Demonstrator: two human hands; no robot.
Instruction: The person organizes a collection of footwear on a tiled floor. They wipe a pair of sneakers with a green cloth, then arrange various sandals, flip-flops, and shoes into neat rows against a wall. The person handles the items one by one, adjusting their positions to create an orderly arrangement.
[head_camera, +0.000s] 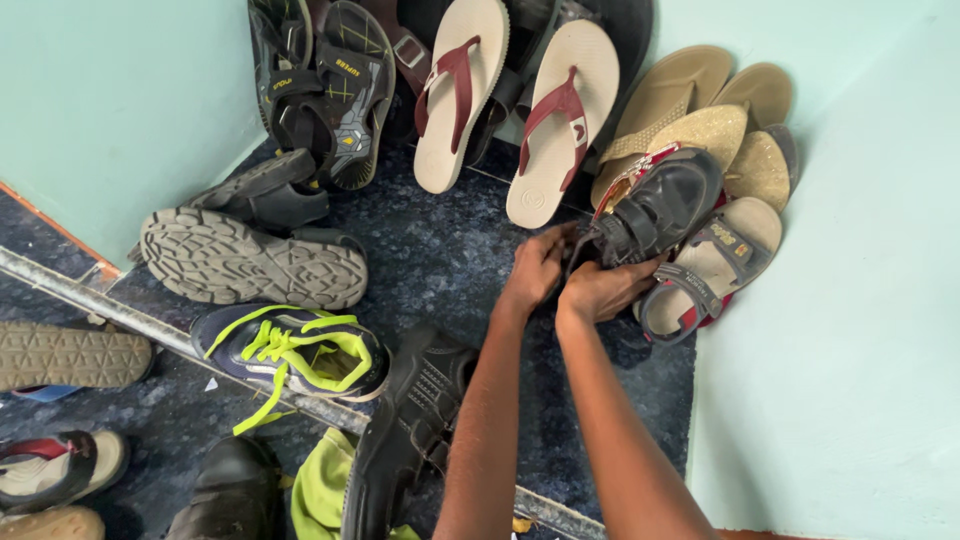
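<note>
Both my hands meet on a small black strapped shoe (660, 205) that leans among footwear against the right wall. My left hand (537, 268) grips its heel end from the left. My right hand (603, 290) holds it from below, thumb along its side. Under the shoe lies a grey and red sandal (715, 265). Behind it stand gold slip-on sandals (700, 115).
A pair of beige flip-flops with maroon straps (510, 105) leans at the back, with dark sport sandals (320, 85) to their left. An overturned grey-soled shoe (250, 262), a navy sneaker with lime laces (295, 350) and a black shoe (410, 430) lie on the dark blue floor. Pale green walls close both sides.
</note>
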